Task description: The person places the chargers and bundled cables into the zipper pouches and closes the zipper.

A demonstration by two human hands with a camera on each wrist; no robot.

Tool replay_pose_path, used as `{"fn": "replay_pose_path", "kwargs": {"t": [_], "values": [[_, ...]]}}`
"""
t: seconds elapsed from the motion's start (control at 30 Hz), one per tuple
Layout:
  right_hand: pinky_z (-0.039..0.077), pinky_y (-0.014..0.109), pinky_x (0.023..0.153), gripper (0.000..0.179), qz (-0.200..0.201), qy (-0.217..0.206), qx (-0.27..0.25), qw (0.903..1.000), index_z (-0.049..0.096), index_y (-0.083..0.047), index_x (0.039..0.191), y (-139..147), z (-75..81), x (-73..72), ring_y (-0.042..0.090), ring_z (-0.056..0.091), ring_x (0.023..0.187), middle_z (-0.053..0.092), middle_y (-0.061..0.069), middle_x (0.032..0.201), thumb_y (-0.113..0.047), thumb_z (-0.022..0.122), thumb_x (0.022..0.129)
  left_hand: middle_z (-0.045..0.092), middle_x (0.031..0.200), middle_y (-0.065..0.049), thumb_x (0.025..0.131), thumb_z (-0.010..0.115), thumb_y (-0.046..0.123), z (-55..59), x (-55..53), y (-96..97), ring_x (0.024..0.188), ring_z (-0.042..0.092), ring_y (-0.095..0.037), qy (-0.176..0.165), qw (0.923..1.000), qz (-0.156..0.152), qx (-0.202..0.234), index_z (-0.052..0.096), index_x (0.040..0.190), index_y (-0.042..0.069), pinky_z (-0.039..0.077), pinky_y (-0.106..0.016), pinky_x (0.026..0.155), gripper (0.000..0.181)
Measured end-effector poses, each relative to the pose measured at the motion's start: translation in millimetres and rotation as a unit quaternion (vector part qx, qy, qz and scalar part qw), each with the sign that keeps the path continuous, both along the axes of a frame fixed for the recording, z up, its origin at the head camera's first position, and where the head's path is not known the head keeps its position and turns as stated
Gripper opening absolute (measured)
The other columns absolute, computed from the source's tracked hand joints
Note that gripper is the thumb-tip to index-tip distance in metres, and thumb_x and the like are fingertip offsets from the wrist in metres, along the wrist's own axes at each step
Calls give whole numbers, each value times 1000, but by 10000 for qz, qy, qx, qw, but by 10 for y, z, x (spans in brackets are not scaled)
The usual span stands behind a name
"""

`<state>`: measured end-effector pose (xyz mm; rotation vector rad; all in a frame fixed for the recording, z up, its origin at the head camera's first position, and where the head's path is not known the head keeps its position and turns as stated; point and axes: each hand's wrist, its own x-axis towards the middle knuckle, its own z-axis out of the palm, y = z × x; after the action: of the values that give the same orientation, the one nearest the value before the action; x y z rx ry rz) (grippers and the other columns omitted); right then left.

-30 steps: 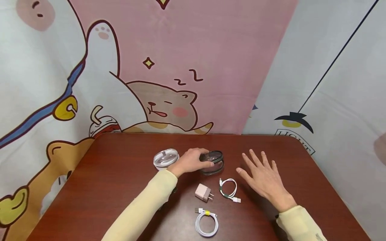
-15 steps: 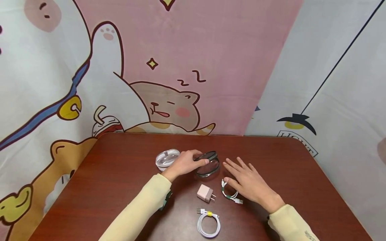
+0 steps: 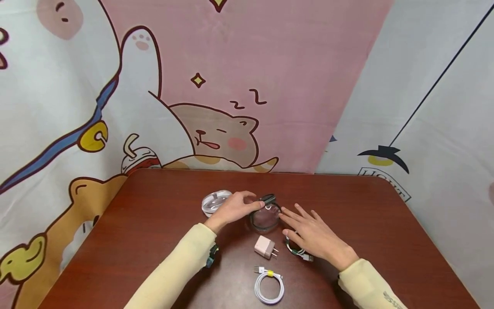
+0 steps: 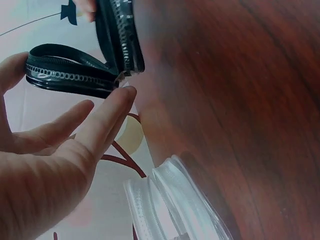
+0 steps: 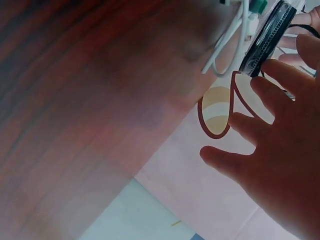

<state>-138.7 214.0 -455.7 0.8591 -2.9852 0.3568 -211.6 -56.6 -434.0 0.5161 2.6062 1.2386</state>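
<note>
A round see-through zip case with black trim [image 3: 265, 221] stands unzipped on the table, its lid tilted up. My left hand [image 3: 233, 209] holds the lid between thumb and fingers; in the left wrist view the thumb is at one end of the lid [image 4: 70, 80] and fingertips are near the hinge. My right hand [image 3: 318, 235] has its fingers spread and fairly straight, the fingertips at the case's right rim. Under that hand lies a short white cable with green ties [image 3: 295, 250], partly hidden. The inside of the case looks bare.
A similar round case with white trim [image 3: 210, 203] sits left of my left hand, partly covered by it. Nearer the front are a pink plug charger [image 3: 264, 246] and a coiled white cable with a yellow tie [image 3: 269, 301]. A printed cloth [image 3: 293, 86] hangs behind the table.
My right hand has moved left from the table's right side to the black-trimmed case, passing over the short cable. My left hand has turned the case slightly, and its lid now tilts higher.
</note>
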Motion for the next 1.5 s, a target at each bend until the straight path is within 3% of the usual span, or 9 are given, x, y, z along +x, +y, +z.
{"fn": "replay_pose_path", "kwargs": {"t": [0.23,0.3,0.57,0.7,0.9,1.2,1.37,1.5], "values": [[30,75,109,53,35,19,31,10000,57,-15,150,14,-36,12,39,32,151,47,3,160,-46,53,107,68,124,-13,95,70,48,17,40,-20,98,69,-19,-1060,9916,125,732,62,136,-2,60,-35,83,65],[30,75,109,53,48,-3,2,10000,58,-15,149,13,-37,16,39,33,151,47,3,159,-46,54,106,66,128,-14,95,71,48,19,52,-28,101,69,-19,-1197,9899,159,744,61,137,-2,60,-35,84,66],[32,72,110,56,-15,37,-221,9997,56,-16,151,30,9,41,38,34,150,47,4,160,-47,57,104,66,131,-12,92,70,52,50,83,-46,97,70,-18,-908,9955,114,230,60,140,-1,58,-39,88,72],[34,71,109,55,-236,116,-191,9995,58,-15,149,89,36,63,40,38,148,49,8,158,-46,59,104,67,131,-11,92,71,51,59,96,-63,98,69,-17,-835,9963,151,167,62,139,1,55,-41,91,70],[41,68,105,50,-461,375,76,9982,65,-9,140,203,49,83,44,49,139,58,13,148,-39,65,101,68,126,-12,92,72,48,53,118,-104,95,68,-18,-928,9951,175,280,60,139,0,57,-38,86,68],[53,57,92,41,-567,656,143,9961,74,-5,124,254,22,75,37,65,118,70,13,126,-33,76,94,63,136,-13,86,71,48,43,138,-143,123,59,-29,-869,9951,331,-330,61,138,4,49,-48,102,69],[57,50,77,33,-696,532,353,9955,78,-10,112,239,3,80,30,68,101,72,5,108,-34,80,90,66,127,-11,88,68,44,20,124,-165,108,64,-23,-1235,9919,308,63,61,137,0,57,-42,92,66],[55,45,68,25,-737,512,375,9953,79,-13,104,221,-12,69,25,65,88,67,-1,94,-31,84,86,70,103,-6,89,66,40,24,106,-184,94,65,-18,-1487,9877,178,438,70,119,-1,60,-39,85,51]]}}
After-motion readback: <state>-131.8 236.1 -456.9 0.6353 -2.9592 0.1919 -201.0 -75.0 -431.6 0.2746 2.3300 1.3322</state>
